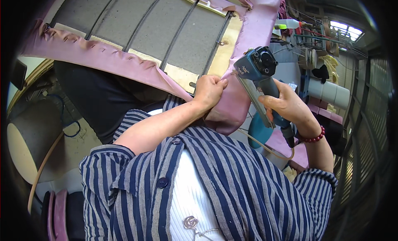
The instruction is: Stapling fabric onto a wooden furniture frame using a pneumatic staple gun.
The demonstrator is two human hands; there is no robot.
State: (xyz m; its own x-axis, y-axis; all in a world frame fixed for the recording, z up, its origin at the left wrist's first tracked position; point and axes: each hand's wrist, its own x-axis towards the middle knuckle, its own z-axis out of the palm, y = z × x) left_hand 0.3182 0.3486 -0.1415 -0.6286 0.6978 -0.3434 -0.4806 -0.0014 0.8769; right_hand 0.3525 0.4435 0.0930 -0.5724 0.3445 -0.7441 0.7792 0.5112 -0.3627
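Note:
Pink upholstery fabric wraps the edges of a wooden frame, which has dark springs running across a grey backing. At the frame's near right corner, my left hand pinches a fold of the pink fabric against the wood. To the right, my right hand grips the handle of a blue pneumatic staple gun. Its nose points left, close to the pink fabric beside my left hand. Whether the nose touches the fabric, I cannot tell. An air hose runs from the bottom of the handle.
A teal rounded object stands behind the staple gun's magazine. Farther right are a white cylinder and more pink pieces. A bottle with a yellow-green label lies at the upper right. A curved board leans at the left.

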